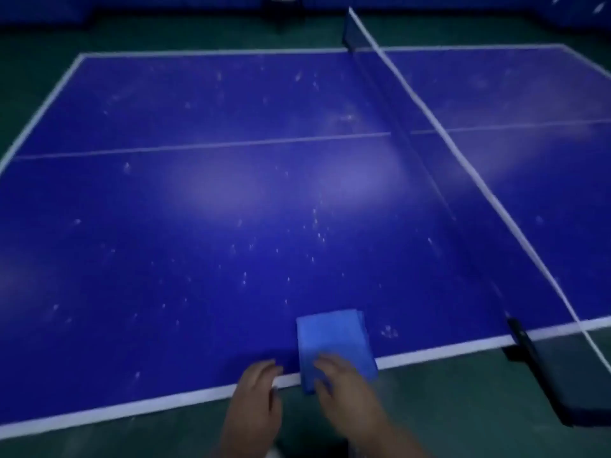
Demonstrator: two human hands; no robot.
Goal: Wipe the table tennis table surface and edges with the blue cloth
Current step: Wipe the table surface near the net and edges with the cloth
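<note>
A folded blue cloth (332, 338) lies on the near edge of the blue table tennis table (205, 226), overhanging its white border line. My right hand (344, 388) rests on the cloth's near end with its fingers laid over it. Just left of the cloth, my left hand (258, 388) touches the table's white edge with loosely bent fingers and holds nothing. Pale dusty specks dot the table surface.
The net (429, 127) with its white top band runs from the far side to a black clamp post (522, 338) at the near edge on the right. Green floor surrounds the table. Dark blue barriers line the far wall.
</note>
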